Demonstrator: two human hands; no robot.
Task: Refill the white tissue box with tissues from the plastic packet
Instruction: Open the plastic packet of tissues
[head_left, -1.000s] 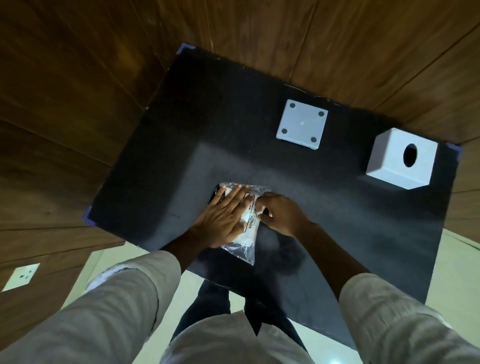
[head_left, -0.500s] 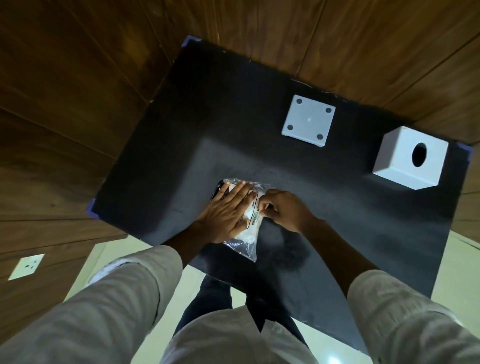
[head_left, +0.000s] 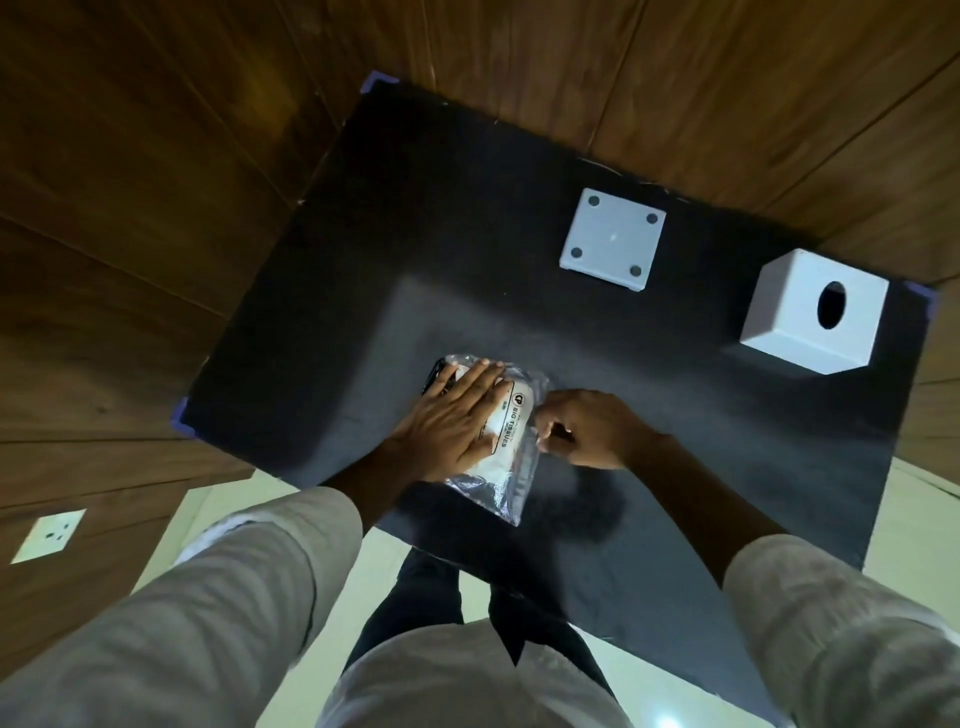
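Note:
A clear plastic packet (head_left: 506, 470) of white tissues lies near the front of the black table (head_left: 675, 441). My left hand (head_left: 449, 421) rests flat on top of it, fingers spread, pressing it down. My right hand (head_left: 589, 428) pinches the packet's right edge with fingers curled. The white tissue box (head_left: 789, 322) stands at the far right with its oval hole facing up and right. Its flat white base plate (head_left: 613, 239), with a round dark foot near each corner, lies apart from it at the back.
Wooden wall panels surround the table on the left and back. Blue tape marks the table's corners (head_left: 184, 418). A white wall socket (head_left: 49, 535) sits low on the left. Pale floor tiles show below the table's front edge.
My right hand has shifted slightly right along the packet's edge, its fingers pulling at the plastic. My left hand stays pressed flat. The camera view drifted a little.

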